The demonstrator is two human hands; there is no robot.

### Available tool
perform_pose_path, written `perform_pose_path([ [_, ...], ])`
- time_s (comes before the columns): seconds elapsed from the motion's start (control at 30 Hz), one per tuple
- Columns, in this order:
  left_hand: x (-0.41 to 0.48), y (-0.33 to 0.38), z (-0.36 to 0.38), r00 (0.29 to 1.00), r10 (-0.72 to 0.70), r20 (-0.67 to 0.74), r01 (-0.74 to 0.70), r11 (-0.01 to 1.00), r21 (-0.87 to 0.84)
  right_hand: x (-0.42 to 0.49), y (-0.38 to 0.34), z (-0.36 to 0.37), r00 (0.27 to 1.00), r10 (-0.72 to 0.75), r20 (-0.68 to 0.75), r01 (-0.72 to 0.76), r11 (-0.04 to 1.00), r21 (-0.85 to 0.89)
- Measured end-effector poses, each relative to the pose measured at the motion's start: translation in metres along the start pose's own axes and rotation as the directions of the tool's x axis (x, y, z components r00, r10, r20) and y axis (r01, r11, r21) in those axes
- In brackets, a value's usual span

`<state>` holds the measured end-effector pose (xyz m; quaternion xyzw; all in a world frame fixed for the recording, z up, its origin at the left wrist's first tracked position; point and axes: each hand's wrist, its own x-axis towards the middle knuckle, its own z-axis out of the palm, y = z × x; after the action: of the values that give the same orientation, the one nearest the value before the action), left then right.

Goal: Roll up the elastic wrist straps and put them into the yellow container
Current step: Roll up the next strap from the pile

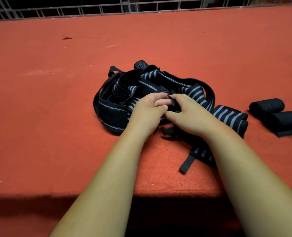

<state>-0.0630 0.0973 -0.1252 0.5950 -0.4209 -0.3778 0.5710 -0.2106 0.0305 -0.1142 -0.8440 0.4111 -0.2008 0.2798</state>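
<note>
A tangled heap of black elastic wrist straps with grey stripes (141, 86) lies in the middle of the red carpeted surface (56, 100). My left hand (148, 110) and my right hand (188, 112) meet at the heap's near side, and their fingers pinch a small black rolled end of one strap (174, 106) between them. That strap's striped length (227, 117) runs off to the right, and a loose tail with a black loop (187, 164) lies under my right forearm. Two rolled straps (277, 113) sit at the right edge. No yellow container is in view.
A metal wire grid fence (107, 10) runs along the far edge of the red surface. The surface's near edge (141, 194) drops into dark shadow below my forearms. Bare carpet stretches to the left of the heap and behind it.
</note>
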Motion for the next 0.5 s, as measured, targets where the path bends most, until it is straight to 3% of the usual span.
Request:
perform_pose_path([
  [0.13,0.008,0.001,0.010,0.997,0.071,-0.029,-0.068,0.991,0.115,0.001,0.012,-0.002,0.978,0.079,-0.194,-0.082,0.997,-0.007],
  [0.23,0.013,0.000,0.015,0.983,0.173,-0.061,-0.147,0.940,0.308,0.001,0.016,-0.010,0.926,0.185,-0.330,-0.141,0.978,0.153],
  [0.37,0.018,-0.005,0.017,0.971,0.222,0.084,-0.237,0.893,0.382,-0.005,0.016,-0.021,0.935,0.181,-0.305,-0.073,0.940,0.334],
  [0.5,0.020,-0.007,0.018,0.974,0.227,-0.015,-0.193,0.862,0.469,-0.015,0.017,-0.021,0.961,0.129,-0.244,-0.045,0.945,0.323],
])
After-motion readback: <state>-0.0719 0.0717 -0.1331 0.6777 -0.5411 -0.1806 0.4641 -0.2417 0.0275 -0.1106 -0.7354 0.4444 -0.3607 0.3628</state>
